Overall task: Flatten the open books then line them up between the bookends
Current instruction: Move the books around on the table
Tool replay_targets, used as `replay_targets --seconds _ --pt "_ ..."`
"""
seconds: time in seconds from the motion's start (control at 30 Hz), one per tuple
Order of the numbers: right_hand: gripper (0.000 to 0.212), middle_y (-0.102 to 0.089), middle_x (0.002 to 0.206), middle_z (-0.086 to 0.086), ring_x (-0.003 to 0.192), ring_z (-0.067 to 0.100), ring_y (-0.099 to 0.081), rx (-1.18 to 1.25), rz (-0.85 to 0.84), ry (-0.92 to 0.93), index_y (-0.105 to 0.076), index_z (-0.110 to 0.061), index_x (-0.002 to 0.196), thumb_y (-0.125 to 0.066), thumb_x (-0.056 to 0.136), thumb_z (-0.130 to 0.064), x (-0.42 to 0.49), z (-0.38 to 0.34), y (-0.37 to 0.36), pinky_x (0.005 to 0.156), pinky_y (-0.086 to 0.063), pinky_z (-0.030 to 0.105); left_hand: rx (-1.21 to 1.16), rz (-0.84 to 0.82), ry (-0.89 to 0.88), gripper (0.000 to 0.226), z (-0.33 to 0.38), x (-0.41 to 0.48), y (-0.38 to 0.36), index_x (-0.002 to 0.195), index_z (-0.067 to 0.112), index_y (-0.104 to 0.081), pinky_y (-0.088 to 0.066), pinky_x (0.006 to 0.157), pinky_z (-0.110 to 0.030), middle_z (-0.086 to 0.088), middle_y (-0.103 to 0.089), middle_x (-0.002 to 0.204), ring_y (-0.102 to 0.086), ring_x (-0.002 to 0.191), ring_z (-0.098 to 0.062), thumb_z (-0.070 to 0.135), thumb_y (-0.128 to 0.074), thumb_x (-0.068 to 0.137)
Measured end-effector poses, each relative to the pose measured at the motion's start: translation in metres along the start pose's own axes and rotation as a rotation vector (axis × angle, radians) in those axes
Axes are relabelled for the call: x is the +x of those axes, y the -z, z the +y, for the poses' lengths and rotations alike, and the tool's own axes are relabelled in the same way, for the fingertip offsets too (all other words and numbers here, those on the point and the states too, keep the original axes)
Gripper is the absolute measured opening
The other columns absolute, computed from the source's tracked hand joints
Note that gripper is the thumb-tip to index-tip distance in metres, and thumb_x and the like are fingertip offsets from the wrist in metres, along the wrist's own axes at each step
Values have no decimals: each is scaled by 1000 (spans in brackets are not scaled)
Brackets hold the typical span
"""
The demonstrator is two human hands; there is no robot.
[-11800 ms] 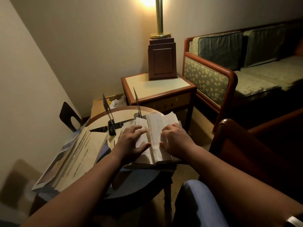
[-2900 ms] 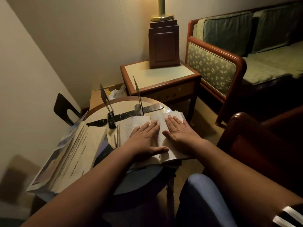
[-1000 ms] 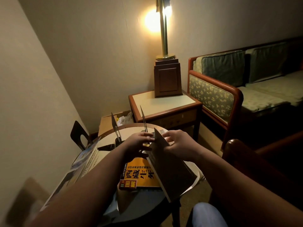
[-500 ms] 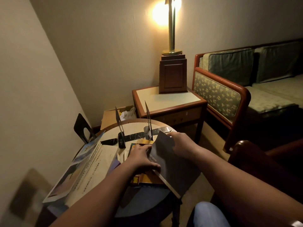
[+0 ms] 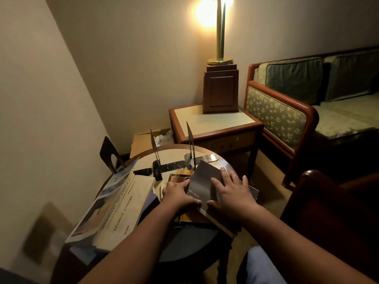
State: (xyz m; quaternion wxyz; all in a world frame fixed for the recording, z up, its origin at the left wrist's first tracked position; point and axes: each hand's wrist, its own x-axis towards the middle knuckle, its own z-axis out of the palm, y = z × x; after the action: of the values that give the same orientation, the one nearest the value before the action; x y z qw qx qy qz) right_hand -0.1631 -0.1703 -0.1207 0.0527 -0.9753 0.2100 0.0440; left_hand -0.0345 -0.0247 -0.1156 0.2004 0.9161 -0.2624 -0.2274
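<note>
A closed grey book [image 5: 202,182] lies tilted on a yellow book [image 5: 180,174] on the round table [image 5: 174,155]. My right hand [image 5: 230,193] presses flat on the grey cover with fingers spread. My left hand [image 5: 178,194] grips the grey book's left edge, thumb on the cover. Two thin metal bookends stand upright just beyond, the left bookend [image 5: 154,149] and the right bookend [image 5: 190,141], with a gap between them. Several more books [image 5: 123,203] lie stacked open at the table's left.
A third black bookend [image 5: 108,151] stands at the far left by the wall. Behind the table are a cardboard box [image 5: 143,141], a side table [image 5: 215,121] with a lamp [image 5: 220,58], and a sofa [image 5: 307,107]. A dark armchair [image 5: 328,201] is at the right.
The grey book, held up at an angle half a second ago, now lies lower on the yellow book. My right hand slid from its far edge onto the cover.
</note>
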Motion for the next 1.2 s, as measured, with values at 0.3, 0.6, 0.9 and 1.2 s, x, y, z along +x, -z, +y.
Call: replay_targets --seconds 0.3,0.6,0.9,1.2 --pt "100 17 165 2 151 32 12 25 -75 105 13 -45 153 11 62 -87 15 17 -15 118 6 56 -207 29 16 90 -10 -4 1 136 27 -39 -46 93 -33 -7 -40 141 -45 121 -23 62 -80 64" --pt "114 -3 166 -6 152 19 -1 220 -100 328 -12 -44 155 5 56 -99 55 15 -2 120 1 44 -495 -123 -59 69 -18 7 35 129 24 -52 -41 64 -11 3 -50 139 -49 111 -9 33 -86 70" --pt "113 -9 165 -9 152 18 -8 264 -47 362 -24 -45 152 4 56 -99 56 18 -4 120 -4 42 -687 -230 -21 57 -21 11 30 121 29 -59 -55 89 -34 0 -56 128 -61 112 -20 22 -85 70" --pt "83 -10 165 0 150 24 -13 370 228 343 -16 -42 154 -12 82 -84 48 11 2 117 -22 45 -640 -39 -153 61 18 -20 81 125 20 -55 -60 68 -32 -3 -56 119 -70 92 -24 3 -82 73"
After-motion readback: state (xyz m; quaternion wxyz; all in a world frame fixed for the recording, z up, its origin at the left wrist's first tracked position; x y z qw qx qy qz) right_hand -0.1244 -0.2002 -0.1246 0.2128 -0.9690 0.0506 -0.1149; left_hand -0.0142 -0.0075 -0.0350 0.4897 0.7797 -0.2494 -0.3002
